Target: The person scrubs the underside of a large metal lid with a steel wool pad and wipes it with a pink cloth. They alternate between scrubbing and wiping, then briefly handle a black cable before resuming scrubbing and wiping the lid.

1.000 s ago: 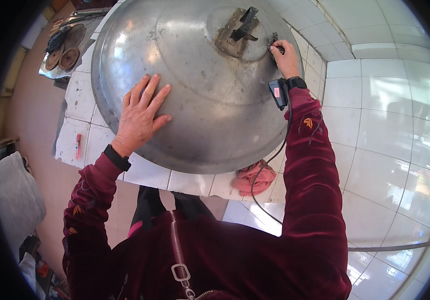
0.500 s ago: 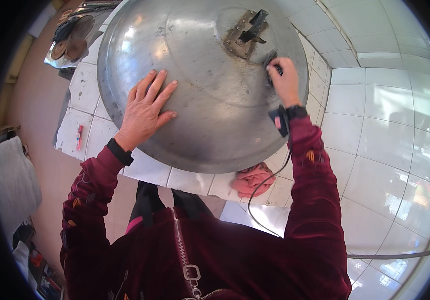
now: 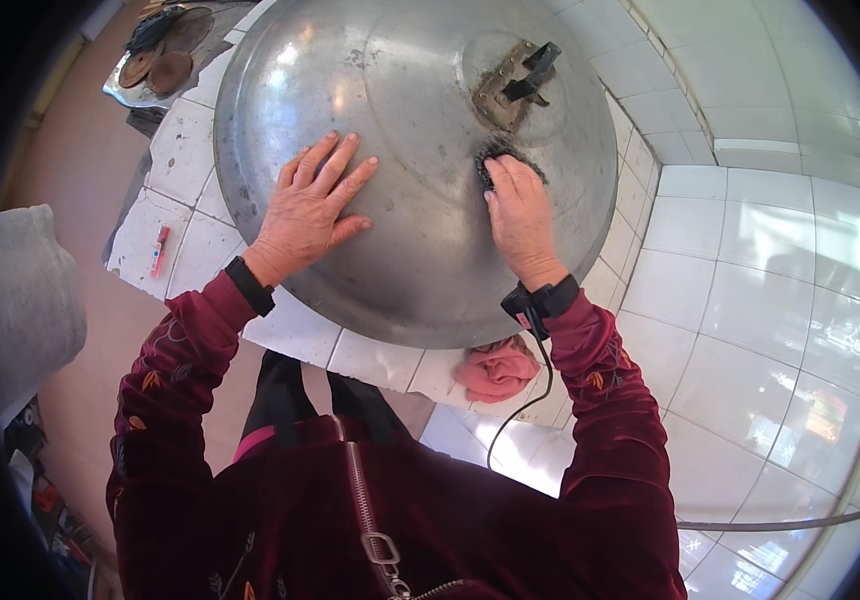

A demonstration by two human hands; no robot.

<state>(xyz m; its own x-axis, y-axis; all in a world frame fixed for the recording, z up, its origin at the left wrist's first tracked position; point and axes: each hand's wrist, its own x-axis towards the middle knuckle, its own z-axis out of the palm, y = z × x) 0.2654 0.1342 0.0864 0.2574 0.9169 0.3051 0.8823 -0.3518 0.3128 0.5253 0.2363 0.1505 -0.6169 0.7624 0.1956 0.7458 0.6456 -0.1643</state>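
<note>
At a tiled bench (image 3: 295, 326), a scourer (image 3: 485, 168) pressed to a steel lid (image 3: 400, 235)

On the white tiles, domed side up, the broad lid lay beneath a person's two bare hands, its black handle (image 3: 534, 74) standing on a rusty plate (image 3: 493, 103) toward the far right. Scrubbing appeared to be the step in hand: the dark, wiry scourer sat on the grey metal just to the near side of the plate. The right hand (image 3: 522, 222) had its fingers (image 3: 516, 176) bent and closed over the scourer, holding it against the lid, the thumb lying alongside; how tight the hold was could not be told. Well apart, the left hand (image 3: 300, 222) rested palm down on the lid's left half, fingers (image 3: 354, 182) spread wide and gripping nothing, seemingly to brace the dome. The next move, by the look of it, called for firm, even pressure on the marked metal around the plate, with the left hand bearing down so the lid would not turn. Bumping knuckles on the handle seemed the likeliest snag. Black bands (image 3: 249, 287) circled both wrists, and a cable (image 3: 547, 383) hung from the right one. Near the lid's rim, at the bench's near edge, sat a crumpled pink cloth (image 3: 497, 371); a small red-and-white tube (image 3: 160, 251) lay to the left.
</note>
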